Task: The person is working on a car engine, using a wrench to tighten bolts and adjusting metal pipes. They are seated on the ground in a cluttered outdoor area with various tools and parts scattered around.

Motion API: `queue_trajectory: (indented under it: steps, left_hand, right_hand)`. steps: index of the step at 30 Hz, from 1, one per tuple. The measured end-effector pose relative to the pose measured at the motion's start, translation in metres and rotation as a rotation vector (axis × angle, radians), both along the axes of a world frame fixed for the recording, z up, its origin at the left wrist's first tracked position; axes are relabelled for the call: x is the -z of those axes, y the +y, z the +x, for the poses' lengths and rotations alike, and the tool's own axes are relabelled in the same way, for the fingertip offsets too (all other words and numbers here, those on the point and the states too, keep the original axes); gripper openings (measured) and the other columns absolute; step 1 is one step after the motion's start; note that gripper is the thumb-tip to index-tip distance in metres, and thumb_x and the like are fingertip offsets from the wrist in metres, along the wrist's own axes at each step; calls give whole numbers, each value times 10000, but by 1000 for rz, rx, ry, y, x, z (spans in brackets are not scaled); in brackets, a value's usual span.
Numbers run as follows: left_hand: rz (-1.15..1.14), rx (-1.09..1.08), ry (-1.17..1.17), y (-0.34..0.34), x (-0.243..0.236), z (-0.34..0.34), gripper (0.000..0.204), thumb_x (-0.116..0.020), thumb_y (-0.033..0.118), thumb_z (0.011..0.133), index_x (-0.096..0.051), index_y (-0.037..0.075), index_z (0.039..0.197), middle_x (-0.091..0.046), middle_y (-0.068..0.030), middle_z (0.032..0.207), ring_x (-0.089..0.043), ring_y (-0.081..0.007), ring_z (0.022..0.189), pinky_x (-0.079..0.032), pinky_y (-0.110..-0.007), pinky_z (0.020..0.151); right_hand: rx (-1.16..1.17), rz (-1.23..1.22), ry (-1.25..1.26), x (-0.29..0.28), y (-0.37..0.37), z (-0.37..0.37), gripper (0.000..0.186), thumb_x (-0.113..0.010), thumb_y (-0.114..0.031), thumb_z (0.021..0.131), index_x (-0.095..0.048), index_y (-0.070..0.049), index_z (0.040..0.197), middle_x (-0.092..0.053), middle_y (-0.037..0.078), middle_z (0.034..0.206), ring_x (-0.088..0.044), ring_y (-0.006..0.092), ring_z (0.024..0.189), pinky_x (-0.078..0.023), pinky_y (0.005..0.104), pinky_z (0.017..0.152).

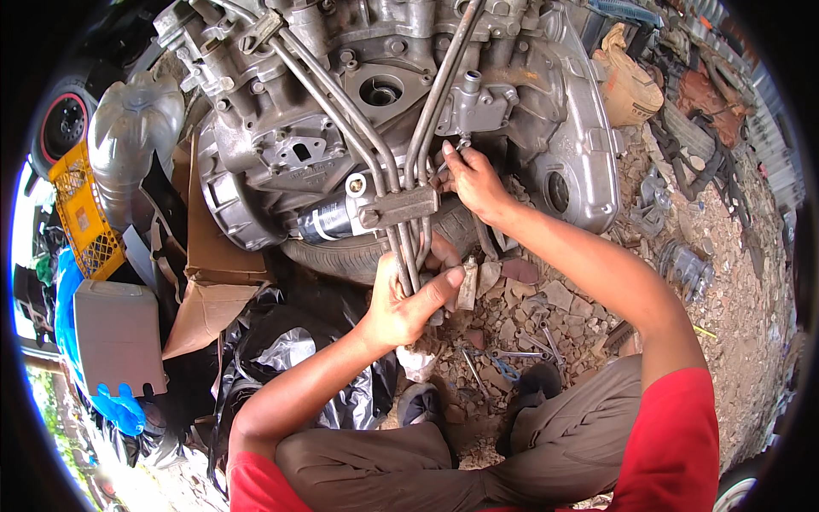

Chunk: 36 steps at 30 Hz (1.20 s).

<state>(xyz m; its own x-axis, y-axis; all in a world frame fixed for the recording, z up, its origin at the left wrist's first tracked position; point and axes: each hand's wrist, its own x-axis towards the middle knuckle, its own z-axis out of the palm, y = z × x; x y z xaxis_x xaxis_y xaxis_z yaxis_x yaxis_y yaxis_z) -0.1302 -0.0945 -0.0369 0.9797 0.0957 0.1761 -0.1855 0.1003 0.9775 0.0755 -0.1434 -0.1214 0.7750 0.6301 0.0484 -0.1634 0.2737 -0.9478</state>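
Note:
A large grey metal engine (256,136) fills the upper middle, crossed by bent metal pipes (328,107) joined by a bracket (401,206). My left hand (409,299) grips the lower ends of the pipes below the bracket, fingers wrapped round them. My right hand (467,179) is closed at the right of the bracket, beside the pipes and just below a small metal housing (486,111); what its fingertips hold is too small to make out. Behind the bracket sits a dark cylinder with a pale band (324,222), with a tire (333,258) underneath.
To the left are a cardboard box (222,290), yellow plastic crate (85,213), grey container (119,328) and black plastic sheeting (324,392). Rubble (559,294) with loose wrenches (546,341) lies below the engine; a paper sack (627,81) and scrap (708,111) are at right.

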Motion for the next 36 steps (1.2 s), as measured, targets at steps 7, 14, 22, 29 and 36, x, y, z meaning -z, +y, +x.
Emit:
queue_trajectory:
  steps: [7, 14, 22, 29, 36]
  left_hand:
    - [-1, -65, -31, -5, 3, -4, 207, -606, 170, 903, -468, 27, 845, -537, -75, 620, -535, -147, 573, -444, -278, 553]
    - [-27, -114, -27, -9, 4, -5, 217, -614, 181, 888, -450, 61, 812, -518, -68, 606, -498, -148, 542, -426, -288, 541]
    - [-143, -163, -44, -14, 7, -3, 162, -593, 133, 867, -476, 35, 815, -526, -67, 627, -497, -133, 522, -421, -272, 528]
    - [-76, -159, 2, -13, 3, -4, 195, -602, 164, 871, -448, 58, 814, -513, -68, 622, -486, -140, 533, -420, -285, 540]
    - [-33, -127, 10, -7, 7, -6, 212, -612, 183, 877, -454, 52, 822, -515, -67, 647, -501, -133, 576, -416, -278, 549]
  right_hand:
    - [-53, -27, -25, 2, -3, 5, 314, -484, -315, 1030, -533, -14, 952, -599, 68, 773, -616, 168, 607, -510, 308, 569]
    - [106, -122, -279, 4, -7, 4, 344, -460, -297, 1038, -539, 16, 919, -598, 79, 713, -598, 141, 538, -503, 301, 520]
    - [-8, -97, -194, 5, -9, 10, 347, -451, -286, 1041, -549, 23, 917, -622, 86, 738, -609, 139, 542, -498, 297, 502]
    - [91, -199, -258, -4, -4, 6, 371, -462, -296, 1035, -547, 40, 904, -610, 85, 680, -590, 137, 493, -486, 303, 463]
    - [150, -806, -1190, -32, -47, 28, 228, -464, -153, 985, -558, 36, 900, -641, 281, 763, -653, 445, 754, -532, 516, 639]
